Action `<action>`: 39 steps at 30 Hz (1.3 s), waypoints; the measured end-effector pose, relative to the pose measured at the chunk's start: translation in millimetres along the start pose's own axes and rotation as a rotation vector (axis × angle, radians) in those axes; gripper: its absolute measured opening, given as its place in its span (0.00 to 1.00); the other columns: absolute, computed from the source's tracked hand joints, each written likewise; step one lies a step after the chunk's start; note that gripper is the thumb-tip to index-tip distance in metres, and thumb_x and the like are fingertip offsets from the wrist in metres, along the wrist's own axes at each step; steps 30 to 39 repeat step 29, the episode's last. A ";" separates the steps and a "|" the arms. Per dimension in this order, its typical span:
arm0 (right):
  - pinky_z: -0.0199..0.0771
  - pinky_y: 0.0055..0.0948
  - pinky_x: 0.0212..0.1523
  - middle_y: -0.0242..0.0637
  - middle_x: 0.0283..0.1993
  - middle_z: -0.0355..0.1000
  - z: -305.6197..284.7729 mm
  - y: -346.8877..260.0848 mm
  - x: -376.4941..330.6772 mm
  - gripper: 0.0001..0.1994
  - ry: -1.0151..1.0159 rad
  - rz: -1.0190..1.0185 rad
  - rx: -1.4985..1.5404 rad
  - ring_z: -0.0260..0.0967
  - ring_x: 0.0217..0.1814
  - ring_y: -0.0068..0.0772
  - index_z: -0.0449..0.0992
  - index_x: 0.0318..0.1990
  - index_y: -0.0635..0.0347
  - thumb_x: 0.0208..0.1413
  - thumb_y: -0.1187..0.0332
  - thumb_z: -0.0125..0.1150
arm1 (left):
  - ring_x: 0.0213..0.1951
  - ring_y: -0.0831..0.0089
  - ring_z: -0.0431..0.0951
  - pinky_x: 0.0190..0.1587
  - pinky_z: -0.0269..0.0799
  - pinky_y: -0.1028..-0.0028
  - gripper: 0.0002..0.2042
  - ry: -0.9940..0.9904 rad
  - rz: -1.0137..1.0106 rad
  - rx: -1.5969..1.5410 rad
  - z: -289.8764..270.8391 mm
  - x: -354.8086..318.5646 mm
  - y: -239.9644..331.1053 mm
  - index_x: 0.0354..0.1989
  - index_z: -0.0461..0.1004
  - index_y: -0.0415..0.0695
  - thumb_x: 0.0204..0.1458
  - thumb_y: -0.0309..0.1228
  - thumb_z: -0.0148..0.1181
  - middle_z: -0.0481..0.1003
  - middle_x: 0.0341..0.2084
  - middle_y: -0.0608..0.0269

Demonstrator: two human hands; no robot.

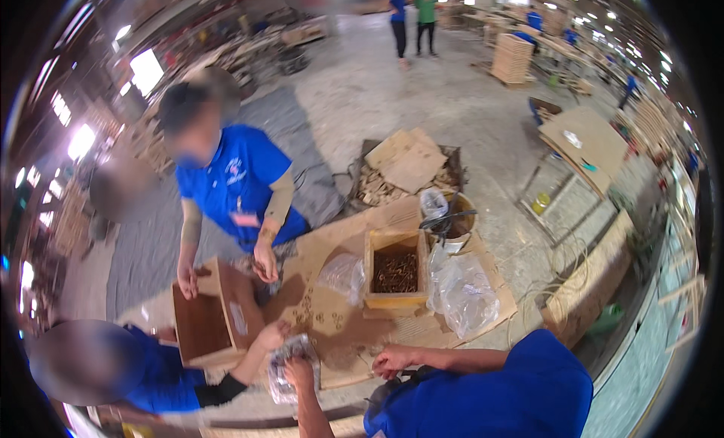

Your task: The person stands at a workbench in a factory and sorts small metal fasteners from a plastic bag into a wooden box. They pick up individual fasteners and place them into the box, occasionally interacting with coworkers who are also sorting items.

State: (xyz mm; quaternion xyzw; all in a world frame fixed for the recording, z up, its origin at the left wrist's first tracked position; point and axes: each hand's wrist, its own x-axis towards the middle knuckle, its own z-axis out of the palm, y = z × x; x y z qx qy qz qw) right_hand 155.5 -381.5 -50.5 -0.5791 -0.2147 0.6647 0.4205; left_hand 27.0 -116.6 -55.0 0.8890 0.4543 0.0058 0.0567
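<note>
My left hand grips a clear plastic bag with dark contents, at the near edge of a cardboard-covered work surface. To its right, my right hand is low over that same edge with curled fingers; whatever is in them is too small to make out. Small ring-like pieces lie scattered on the cardboard beyond my hands. A wooden box farther back holds many small brown pieces. Close to the bag is a co-worker's hand.
An open wooden box tilts at the left, between two co-workers in blue shirts. Loose plastic bags flank the box of pieces. Behind it stand a bucket and a bin of wood scraps. A wooden table is far right.
</note>
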 end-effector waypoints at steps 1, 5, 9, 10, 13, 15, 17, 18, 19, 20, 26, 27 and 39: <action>0.81 0.28 0.36 0.35 0.35 0.78 6.3 -4.7 1.8 0.13 0.029 -0.021 0.041 0.77 0.34 0.26 0.78 0.43 0.61 0.62 0.61 0.58 | 0.35 0.50 0.81 0.37 0.78 0.55 0.10 0.004 0.044 0.002 3.4 -0.7 -3.8 0.31 0.80 0.40 0.51 0.30 0.54 0.78 0.36 0.45; 0.80 0.28 0.35 0.33 0.36 0.77 19.3 -10.9 13.1 0.12 0.093 -0.051 0.079 0.77 0.35 0.25 0.76 0.42 0.59 0.63 0.59 0.56 | 0.32 0.47 0.81 0.35 0.77 0.54 0.08 0.003 0.151 -0.004 17.1 -0.3 -17.6 0.30 0.80 0.39 0.47 0.29 0.56 0.79 0.29 0.44; 0.79 0.26 0.34 0.30 0.35 0.76 30.1 -19.7 28.7 0.12 0.052 -0.070 0.164 0.76 0.34 0.23 0.76 0.42 0.57 0.63 0.57 0.56 | 0.32 0.47 0.81 0.35 0.76 0.52 0.08 -0.048 0.113 -0.017 4.9 -2.0 -31.3 0.31 0.81 0.41 0.45 0.29 0.58 0.78 0.29 0.44; 0.79 0.26 0.34 0.30 0.34 0.76 34.1 -19.0 28.0 0.12 0.063 -0.073 0.218 0.76 0.34 0.22 0.77 0.41 0.56 0.63 0.58 0.56 | 0.32 0.47 0.81 0.35 0.76 0.52 0.08 -0.036 0.137 -0.041 10.0 -1.0 -31.1 0.32 0.81 0.42 0.45 0.29 0.58 0.78 0.30 0.44; 0.78 0.24 0.34 0.29 0.32 0.76 37.7 -24.6 33.4 0.10 0.051 -0.059 0.260 0.75 0.32 0.21 0.78 0.40 0.56 0.62 0.60 0.57 | 0.32 0.46 0.80 0.34 0.76 0.52 0.08 0.039 0.153 -0.135 10.7 -3.3 -25.5 0.32 0.82 0.43 0.46 0.30 0.59 0.79 0.31 0.45; 0.78 0.23 0.34 0.28 0.31 0.75 36.3 -29.5 39.1 0.10 0.024 -0.023 0.227 0.74 0.31 0.21 0.78 0.38 0.56 0.61 0.60 0.59 | 0.32 0.45 0.80 0.35 0.75 0.52 0.09 0.041 0.104 -0.113 3.8 -3.0 -29.8 0.32 0.82 0.43 0.46 0.33 0.60 0.79 0.34 0.45; 0.74 0.21 0.30 0.27 0.29 0.75 40.0 -34.3 46.0 0.09 0.091 -0.063 0.299 0.71 0.28 0.19 0.78 0.35 0.56 0.60 0.61 0.59 | 0.32 0.45 0.79 0.36 0.74 0.51 0.11 0.025 0.061 -0.133 -5.3 -5.4 -39.8 0.31 0.82 0.40 0.45 0.34 0.60 0.79 0.28 0.43; 0.73 0.21 0.29 0.26 0.29 0.74 37.9 -38.4 48.3 0.09 0.095 -0.074 0.315 0.70 0.28 0.17 0.78 0.34 0.55 0.60 0.61 0.59 | 0.30 0.45 0.79 0.34 0.72 0.50 0.11 0.103 0.129 -0.155 -6.9 -7.8 -45.4 0.32 0.82 0.40 0.46 0.35 0.59 0.79 0.28 0.44; 0.71 0.21 0.28 0.24 0.29 0.74 36.1 -42.1 50.3 0.09 0.099 -0.084 0.331 0.69 0.28 0.16 0.78 0.33 0.54 0.60 0.60 0.59 | 0.30 0.45 0.79 0.34 0.72 0.49 0.11 0.081 0.145 -0.165 -7.9 -6.4 -49.4 0.31 0.82 0.40 0.46 0.35 0.60 0.79 0.27 0.44; 0.71 0.22 0.28 0.24 0.28 0.73 35.2 -38.9 53.8 0.09 0.117 -0.089 0.368 0.69 0.28 0.17 0.78 0.33 0.54 0.60 0.60 0.58 | 0.29 0.46 0.79 0.34 0.72 0.49 0.12 0.051 0.165 -0.179 -9.2 -6.5 -51.0 0.31 0.82 0.40 0.46 0.35 0.60 0.79 0.27 0.44; 0.73 0.24 0.26 0.27 0.29 0.75 41.6 -38.0 66.9 0.07 0.190 -0.078 0.374 0.71 0.27 0.20 0.77 0.32 0.54 0.57 0.63 0.58 | 0.43 0.50 0.68 0.46 0.63 0.52 0.19 -0.191 0.082 -0.381 -49.1 16.1 -38.1 0.45 0.72 0.45 0.46 0.43 0.59 0.67 0.40 0.47; 0.73 0.24 0.27 0.27 0.28 0.75 38.2 -36.2 71.3 0.07 0.153 -0.096 0.373 0.71 0.27 0.20 0.77 0.32 0.54 0.57 0.62 0.58 | 0.36 0.48 0.74 0.40 0.68 0.50 0.15 -0.071 0.075 -0.376 -41.6 11.0 -43.2 0.38 0.78 0.43 0.45 0.40 0.60 0.73 0.32 0.45; 0.74 0.25 0.27 0.27 0.27 0.75 32.7 -14.8 89.7 0.08 0.063 -0.103 0.394 0.72 0.26 0.20 0.78 0.32 0.53 0.57 0.62 0.58 | 0.29 0.47 0.80 0.34 0.72 0.48 0.13 0.019 0.058 -0.353 -24.9 -9.1 -67.4 0.31 0.83 0.41 0.43 0.37 0.61 0.79 0.24 0.44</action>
